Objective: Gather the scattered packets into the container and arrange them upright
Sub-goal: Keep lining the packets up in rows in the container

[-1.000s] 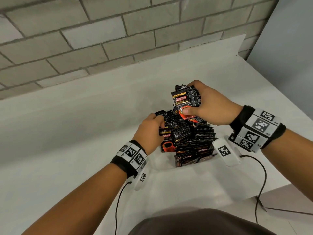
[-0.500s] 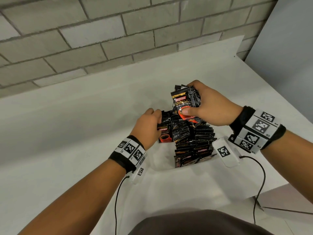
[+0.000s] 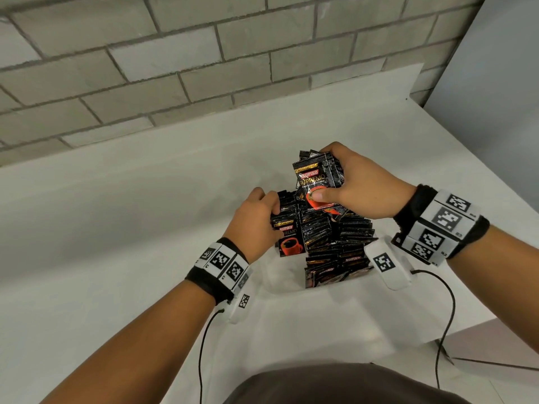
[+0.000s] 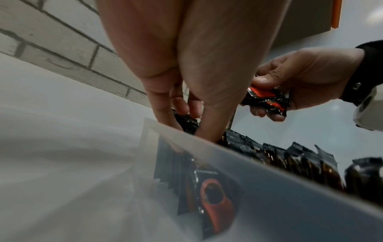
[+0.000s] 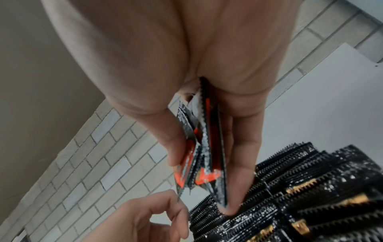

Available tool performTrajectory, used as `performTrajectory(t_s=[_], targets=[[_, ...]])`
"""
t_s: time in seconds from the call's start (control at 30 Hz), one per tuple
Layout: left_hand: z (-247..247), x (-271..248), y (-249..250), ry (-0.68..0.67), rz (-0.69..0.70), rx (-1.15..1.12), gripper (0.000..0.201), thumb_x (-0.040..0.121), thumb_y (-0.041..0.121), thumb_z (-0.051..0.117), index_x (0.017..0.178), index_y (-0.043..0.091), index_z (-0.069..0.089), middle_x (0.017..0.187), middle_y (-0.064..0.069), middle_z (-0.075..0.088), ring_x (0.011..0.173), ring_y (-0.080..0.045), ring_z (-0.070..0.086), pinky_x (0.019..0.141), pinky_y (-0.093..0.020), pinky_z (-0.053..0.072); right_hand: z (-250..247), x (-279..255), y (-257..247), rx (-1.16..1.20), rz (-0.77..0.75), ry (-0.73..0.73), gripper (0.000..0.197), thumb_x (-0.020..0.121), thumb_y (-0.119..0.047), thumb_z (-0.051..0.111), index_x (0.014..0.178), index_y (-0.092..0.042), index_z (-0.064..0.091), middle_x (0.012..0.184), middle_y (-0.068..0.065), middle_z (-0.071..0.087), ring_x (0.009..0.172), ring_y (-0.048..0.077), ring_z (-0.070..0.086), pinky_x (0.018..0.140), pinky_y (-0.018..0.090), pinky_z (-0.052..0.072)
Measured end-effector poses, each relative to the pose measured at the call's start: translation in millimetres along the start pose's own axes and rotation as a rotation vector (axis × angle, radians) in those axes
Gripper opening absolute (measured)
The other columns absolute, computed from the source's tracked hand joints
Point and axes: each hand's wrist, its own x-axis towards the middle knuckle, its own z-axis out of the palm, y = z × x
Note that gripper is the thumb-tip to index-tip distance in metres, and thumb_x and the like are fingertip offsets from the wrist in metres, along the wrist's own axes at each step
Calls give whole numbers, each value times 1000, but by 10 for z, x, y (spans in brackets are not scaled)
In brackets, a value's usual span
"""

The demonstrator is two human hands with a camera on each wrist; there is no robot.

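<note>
A clear plastic container (image 3: 287, 282) on the white table holds rows of black coffee packets (image 3: 338, 240) standing on edge. My right hand (image 3: 323, 173) hovers above them and grips a small bunch of packets (image 3: 310, 176) between thumb and fingers; the wrist view shows this bunch (image 5: 204, 131) edge-on. My left hand (image 3: 272, 207) reaches into the container's left end. Its fingers curl over the tops of a stack of packets (image 3: 287, 228), with thumb and fingers on either side. The stack's front packet shows a red cup (image 4: 215, 196) through the container wall (image 4: 269, 172).
The white table (image 3: 145, 228) runs back to a grey brick wall (image 3: 175, 68). A grey panel (image 3: 501, 53) stands at the right. The table's right edge (image 3: 493, 322) drops off close to my right forearm. Black cables (image 3: 446, 316) hang from both wrists.
My left hand has shifted slightly away along the stack, and the front packet with the red cup shows more fully. My right hand has stayed above the container with its bunch.
</note>
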Motion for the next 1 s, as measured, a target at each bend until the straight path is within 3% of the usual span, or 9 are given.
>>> performTrajectory(t_s=[0.2,0.27,0.4,0.53,0.63,0.7,0.77,0.87,1.0], targets=[[-370,-104,56,167,-55,-305,33,78,18,85,102,19,62,93,1,63,71,-21,68,73,-41,59,13,-7,-83,14,-6,-53,70,74,-38,86,130,-23,46,109,-4,67,98,15,66,88,35,54],[-536,-194,113,104,-94,-618,41,79,20,79,117,24,61,103,0,67,76,-22,73,79,-46,63,33,-6,-140,76,-27,-117,71,68,-42,89,125,-24,52,110,-3,69,101,16,67,95,43,53],[-681,-360,181,-183,-146,-1073,62,81,18,71,140,16,51,131,-13,65,108,-32,72,86,-49,61,170,-28,-343,302,-100,-215,55,74,-21,88,121,-17,60,112,-1,73,107,14,68,102,42,51],[-645,-469,152,-225,-210,-1370,63,84,3,59,145,8,46,130,-19,67,111,-42,69,88,-60,59,385,-6,-440,268,-169,-125,56,71,-25,90,119,-23,61,110,-5,68,102,11,68,100,39,52],[-609,-533,101,-200,-187,-1444,56,89,-1,55,144,4,46,127,-26,66,109,-54,67,88,-61,58,488,10,-461,256,-132,-16,65,73,-33,88,128,-34,54,106,-7,61,101,6,66,99,32,51],[-601,-564,88,-198,-177,-1420,51,94,-2,56,144,6,46,128,-28,66,106,-58,67,88,-59,58,552,38,-464,300,-153,-2,56,83,-35,79,132,-30,51,111,-7,67,107,8,65,100,39,51],[-600,-577,100,-160,-202,-1433,46,99,-3,54,143,7,46,129,-27,66,104,-56,68,87,-56,59,611,68,-451,358,-173,-7,43,93,-33,67,131,-23,50,116,-5,70,111,12,65,99,46,51],[-576,-577,109,-85,-243,-1429,43,100,-2,52,143,6,46,129,-22,68,103,-54,69,90,-56,59,643,94,-474,302,-138,6,24,103,-32,51,123,-18,52,110,-5,70,102,10,67,92,38,52],[-545,-585,138,-66,-275,-1444,48,97,7,59,143,6,47,130,-22,68,108,-53,68,92,-57,58,629,151,-486,242,-82,82,21,103,-31,53,115,-19,65,109,3,69,99,16,66,91,39,52]])
